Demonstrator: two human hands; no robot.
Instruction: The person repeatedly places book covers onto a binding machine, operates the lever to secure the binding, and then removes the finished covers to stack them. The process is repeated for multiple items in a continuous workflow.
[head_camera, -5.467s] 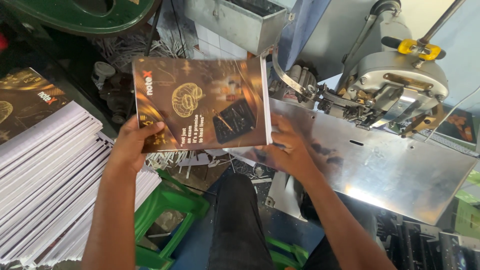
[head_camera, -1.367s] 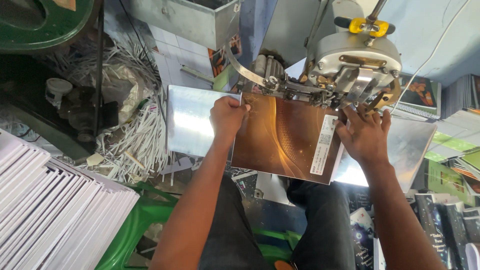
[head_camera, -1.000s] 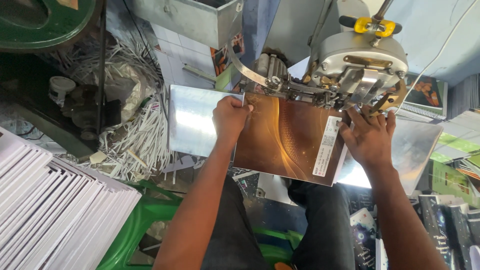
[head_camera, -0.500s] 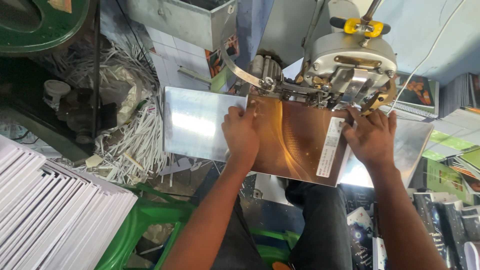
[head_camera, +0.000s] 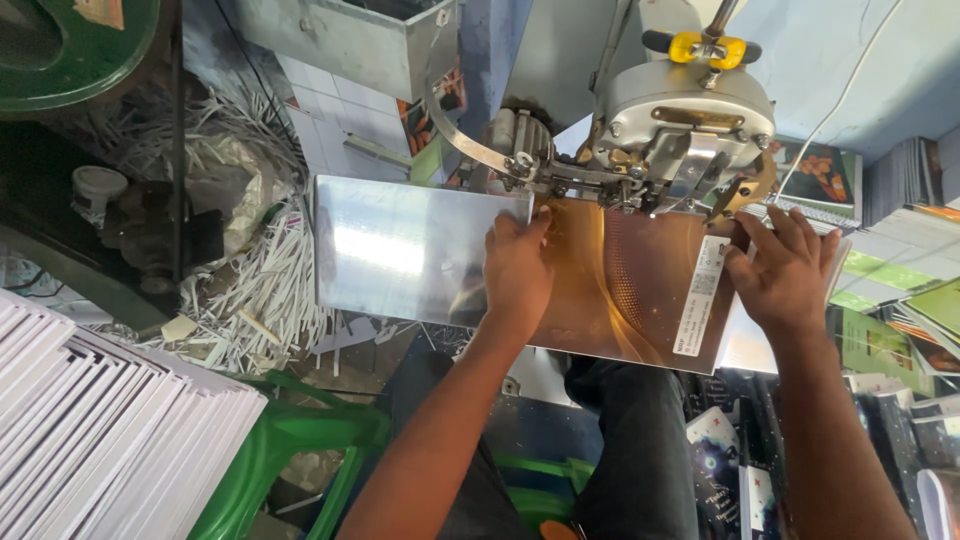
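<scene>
1. Left hand (head_camera: 518, 265): one, palm down and fingers together, pressed flat on the left part of the booklet; it grips nothing.
2. Right hand (head_camera: 785, 265): one, fingers spread apart, pressing on the right edge of the booklet, beside a white label strip on the cover.
3. Booklet (head_camera: 630, 285): one, glossy brown cover, lying flat on the surface under both hands, its top edge tucked beneath the machine head.
4. Surface (head_camera: 400, 250): one shiny metal plate, bare to the left of the left hand; the booklet covers its right part.
5. Machine head (head_camera: 685, 125): one, grey metal with a rounded top, directly above the top edge of the booklet, between the two hands.
6. Knob (head_camera: 705, 48): one yellow fitting on top of the machine head.
7. Curved arm (head_camera: 465, 140): one metal strap, sweeping from the upper left to the machine head.
8. Stool (head_camera: 285, 450): one, green plastic, below the surface, left of the person's dark trousers.
9. Stack of sheets (head_camera: 100, 440): one, white edges fanned, at the lower left, well apart from the hands.
10. Paper trimmings (head_camera: 240, 290): one loose heap of white strips, too many to count, left of the surface.
11. Printed booklets (head_camera: 890, 330): several, green and dark covers, piled at the right; the exact number cannot be told.
</scene>
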